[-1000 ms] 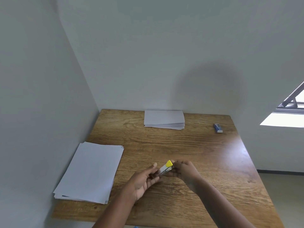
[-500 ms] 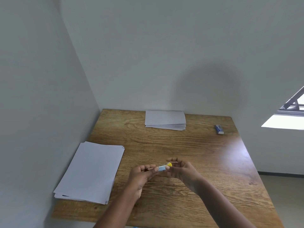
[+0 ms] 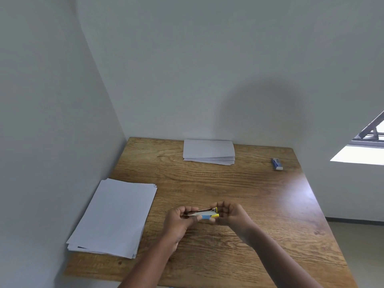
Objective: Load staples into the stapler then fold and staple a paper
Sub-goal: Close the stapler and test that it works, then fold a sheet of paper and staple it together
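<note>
A small blue, white and yellow stapler (image 3: 204,214) lies level between both hands, just above the wooden table (image 3: 259,204). Its metal arm is lifted slightly apart from the body at the yellow end. My left hand (image 3: 179,222) grips its left end. My right hand (image 3: 232,215) holds the yellow right end with its fingertips. A stack of flat white paper (image 3: 114,215) lies at the table's left edge. A small blue and white staple box (image 3: 277,163) rests at the far right.
A pile of folded white papers (image 3: 208,151) sits at the back of the table near the wall. Walls close in the table at the back and left. A bright window (image 3: 363,150) is at the right.
The stapler was tilted up with its yellow tip raised; it now lies level between the hands. Both hands have stayed in nearly the same place.
</note>
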